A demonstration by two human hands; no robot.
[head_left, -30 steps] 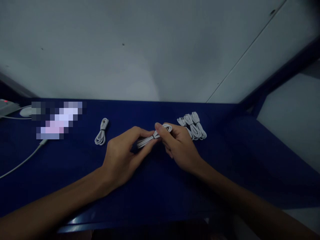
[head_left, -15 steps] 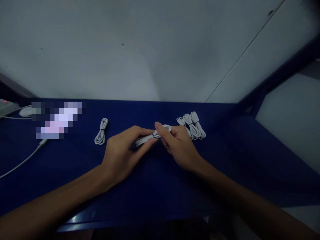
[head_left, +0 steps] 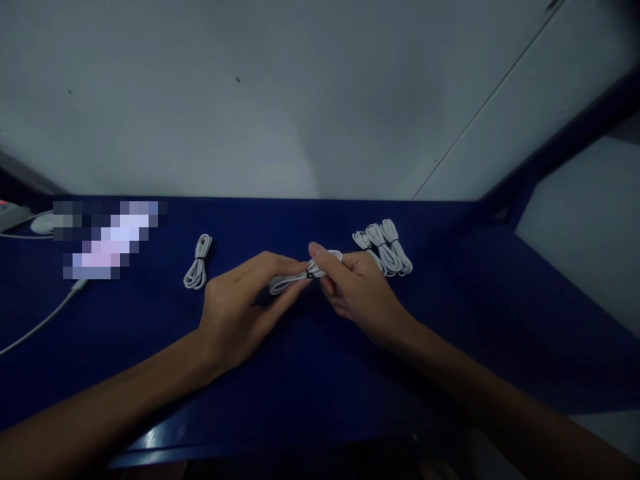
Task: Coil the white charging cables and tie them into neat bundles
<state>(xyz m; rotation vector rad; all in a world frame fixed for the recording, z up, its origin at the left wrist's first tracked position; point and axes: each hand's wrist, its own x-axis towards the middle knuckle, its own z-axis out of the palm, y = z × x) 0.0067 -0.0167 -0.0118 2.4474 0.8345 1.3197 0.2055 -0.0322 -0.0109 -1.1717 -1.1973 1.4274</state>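
Note:
A coiled white cable (head_left: pixel 286 283) with a dark tie round its middle is held between my hands, above the blue table. My left hand (head_left: pixel 245 297) grips it from the left, thumb below and fingers above, their tips close to the tie. My right hand (head_left: pixel 357 287) pinches the other end, the thumb lying over the loops. Part of the coil is covered by my right fingers. Just behind my right hand lie several tied white cable bundles (head_left: pixel 384 250), side by side. A single tied cable bundle (head_left: pixel 199 262) rests apart, left of my left hand.
The blue table (head_left: pixel 300 380) runs up to a grey-white wall panel (head_left: pixel 270 113). At the far left are a pixelated bright object (head_left: pixel 113 243) with a white cord (head_left: pixel 45 327) and a white rounded device (head_left: pixel 43 223). A blue frame bar (head_left: pixel 560 147) slants along the right.
The held coil has turned slightly, showing more of its looped left end and the tie. Both hands keep their grip. The view has shifted a little.

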